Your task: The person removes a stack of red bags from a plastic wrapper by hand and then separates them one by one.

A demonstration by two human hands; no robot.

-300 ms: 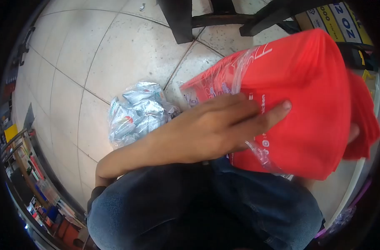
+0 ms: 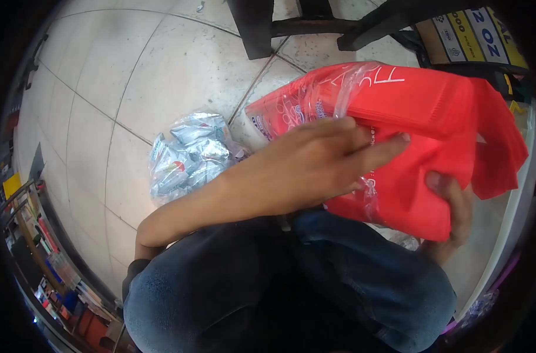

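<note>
A bundle of red bags (image 2: 418, 103) with white print lies over my right knee, its left end wrapped in clear plastic. Across the middle of the bundle rests my left hand (image 2: 321, 159), gripping it at the plastic band, with the index finger stretched over the red surface. At the bundle's lower right, my right hand (image 2: 456, 209) holds the edge, thumb on top and the other fingers underneath. Some of the red layers fan apart toward the right. On the floor left of my left forearm sits a clear plastic bag of silver packets (image 2: 200, 153).
Dark wooden furniture legs (image 2: 253, 32) stand on the tiled floor (image 2: 144, 76) ahead. A printed cardboard box (image 2: 476, 38) is at the top right. Shelves with assorted goods (image 2: 62, 265) line the lower left. A pale curved edge (image 2: 500, 247) runs along the right.
The bundle's right part has come down and flattened, with its layers more separated. My right hand, mostly hidden before, now shows with its thumb on the red bags.
</note>
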